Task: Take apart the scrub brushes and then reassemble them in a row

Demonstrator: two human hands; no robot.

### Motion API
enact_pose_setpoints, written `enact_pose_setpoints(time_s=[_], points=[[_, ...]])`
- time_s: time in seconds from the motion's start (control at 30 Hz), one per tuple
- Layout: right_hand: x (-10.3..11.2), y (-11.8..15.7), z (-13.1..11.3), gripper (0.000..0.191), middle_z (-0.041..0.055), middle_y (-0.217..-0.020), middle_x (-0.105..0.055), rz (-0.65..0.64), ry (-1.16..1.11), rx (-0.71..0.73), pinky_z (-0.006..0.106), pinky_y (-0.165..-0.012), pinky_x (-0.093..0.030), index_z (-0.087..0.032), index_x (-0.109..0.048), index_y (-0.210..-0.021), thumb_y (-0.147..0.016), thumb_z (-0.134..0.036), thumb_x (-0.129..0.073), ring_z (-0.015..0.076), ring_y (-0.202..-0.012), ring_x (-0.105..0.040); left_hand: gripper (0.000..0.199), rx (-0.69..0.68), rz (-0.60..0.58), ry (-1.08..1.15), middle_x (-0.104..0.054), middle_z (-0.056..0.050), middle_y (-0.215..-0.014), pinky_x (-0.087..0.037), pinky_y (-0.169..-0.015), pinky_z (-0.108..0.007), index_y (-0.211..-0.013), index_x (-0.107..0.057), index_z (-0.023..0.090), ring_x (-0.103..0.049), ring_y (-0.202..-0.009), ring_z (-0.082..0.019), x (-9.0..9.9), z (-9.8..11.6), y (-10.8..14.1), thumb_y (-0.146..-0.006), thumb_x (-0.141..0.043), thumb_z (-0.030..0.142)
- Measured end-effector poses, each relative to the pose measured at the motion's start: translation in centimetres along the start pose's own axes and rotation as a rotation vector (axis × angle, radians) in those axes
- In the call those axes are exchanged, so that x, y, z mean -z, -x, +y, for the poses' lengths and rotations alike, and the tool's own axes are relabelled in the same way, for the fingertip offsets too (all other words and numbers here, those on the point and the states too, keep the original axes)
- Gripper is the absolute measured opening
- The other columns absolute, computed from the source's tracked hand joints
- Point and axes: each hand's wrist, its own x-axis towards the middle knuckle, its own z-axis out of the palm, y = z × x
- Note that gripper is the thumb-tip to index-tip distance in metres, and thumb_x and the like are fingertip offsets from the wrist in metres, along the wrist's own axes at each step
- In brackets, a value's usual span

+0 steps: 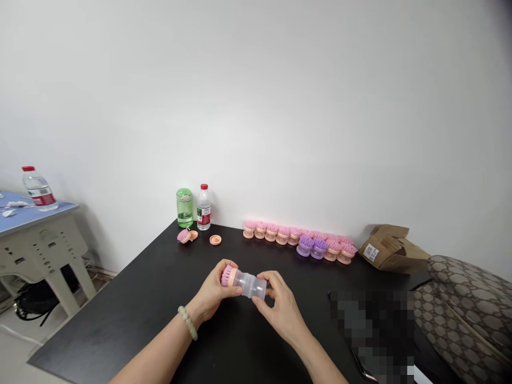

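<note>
Above the black table, a pink-bristled scrub brush (227, 276) with a peach collar is held sideways between my hands. Its clear plastic body (250, 286) extends to the right, with a ridge around the middle. My left hand (211, 295) is closed round the bristle end and collar, a beaded bracelet on its wrist. The thumb and fingers of my right hand (280, 305) grip the far end of the clear body. Farther back lie a peach round cap (215, 240) and a small pink-bristled brush piece (184, 236) beside another peach part (193, 235).
Along the wall runs a row of pink brushes (283, 233), with two purple brushes (312, 247) in front. A green bottle (184, 208) and a water bottle (204, 208) stand back left. To the right are an open cardboard box (394, 249) and a patterned bag (464, 304).
</note>
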Motion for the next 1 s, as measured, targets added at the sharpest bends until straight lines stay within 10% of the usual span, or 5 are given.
enact_pose_setpoints(time_s=[0.5,1.0], points=[[-0.8,-0.6,6.2,0.042,0.0117,-0.119,-0.062,0.063,0.379,-0.001,0.046,-0.098,-0.053,-0.021,-0.058,-0.119,-0.077,-0.012,-0.057,0.0294,-0.114,-0.061,0.047,-0.102,0.338,-0.39,-0.062,0.002,-0.088,-0.043,-0.066,-0.023,-0.093,-0.062,0.02,-0.053,-0.075,-0.014,0.8,0.2,-0.6,-0.053,-0.083,0.011],[-9.0,-15.0,7.7,0.055,0.0128,-0.139,-0.06,-0.191,0.401,0.208,0.042,-0.109,-0.045,-0.019,-0.058,-0.135,-0.082,-0.008,-0.065,0.0266,-0.13,-0.054,0.045,-0.06,0.583,-0.304,-0.062,0.0,-0.089,-0.045,-0.072,-0.026,-0.096,-0.061,0.021,-0.058,-0.083,-0.02,1.0,0.0,-0.8,-0.055,-0.079,0.015]])
